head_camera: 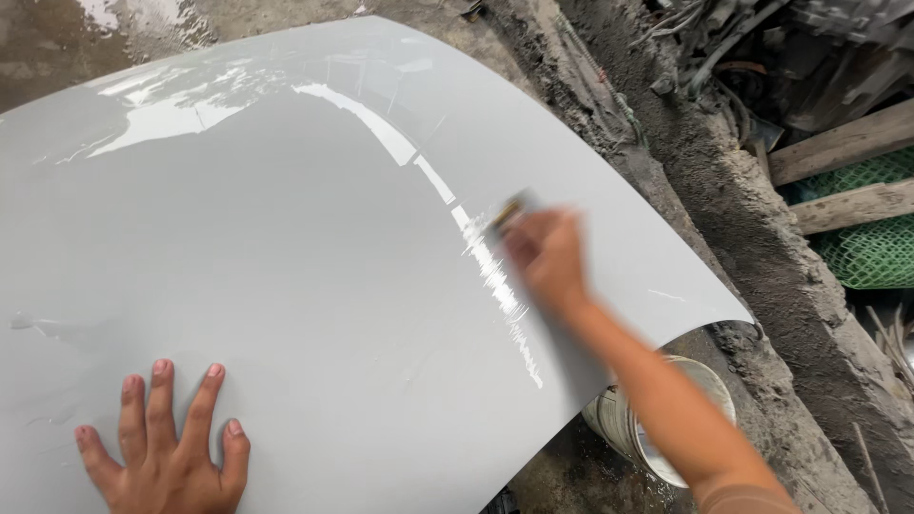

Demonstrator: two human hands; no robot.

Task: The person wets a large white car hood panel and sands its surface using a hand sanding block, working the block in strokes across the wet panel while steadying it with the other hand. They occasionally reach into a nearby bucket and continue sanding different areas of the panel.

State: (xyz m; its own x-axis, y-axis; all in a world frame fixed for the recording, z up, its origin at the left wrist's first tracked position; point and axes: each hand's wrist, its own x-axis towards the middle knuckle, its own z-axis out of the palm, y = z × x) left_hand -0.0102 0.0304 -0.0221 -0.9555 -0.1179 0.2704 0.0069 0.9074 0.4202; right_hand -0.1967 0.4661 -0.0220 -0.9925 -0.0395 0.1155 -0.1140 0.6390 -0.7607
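Note:
A large curved grey panel (pixel 286 238), glossy and wet, fills most of the view. My left hand (pixel 167 443) lies flat on its near edge with the fingers spread, holding nothing. My right hand (pixel 545 255) is blurred with motion over the panel's right side, closed around a small flat piece (pixel 509 211), yellowish at its tip, pressed against the wet surface. What the piece is cannot be told from the blur. A bright wet streak runs along the panel beside that hand.
A white bucket (pixel 624 428) stands on the ground under the panel's right edge, partly hidden by my forearm. A rough dirty concrete ledge (pixel 762 257) runs along the right. Wooden planks (pixel 847 143) and green mesh (pixel 876 247) lie beyond it.

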